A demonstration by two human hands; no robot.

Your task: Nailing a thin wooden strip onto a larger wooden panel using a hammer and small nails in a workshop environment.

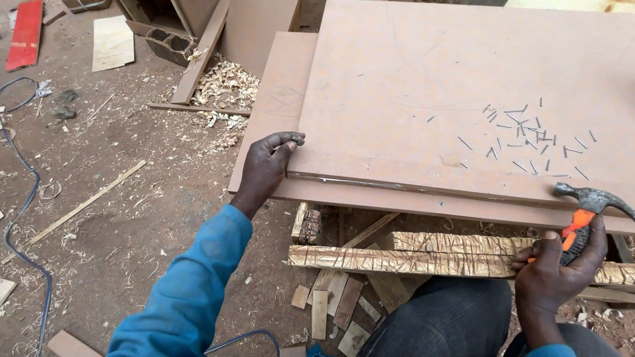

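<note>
Two brown fibreboard sheets lie stacked, the upper board (463, 73) offset to the right on the lower board (281, 92). My left hand (268, 165) grips the near left corner of the upper board, fingers curled over its edge. My right hand (555, 271) holds a claw hammer (585, 211) by its orange and black handle, the steel head resting close to the near edge of the boards. Several loose nails (529, 135) lie scattered on the upper board at the right.
Rough wooden beams (410, 258) and offcuts (331, 301) sit under the boards. Wood shavings (225, 82), a thin stick (86, 201) and a blue cable (30, 198) lie on the dirt floor at left. A red plank (26, 33) is at the far left.
</note>
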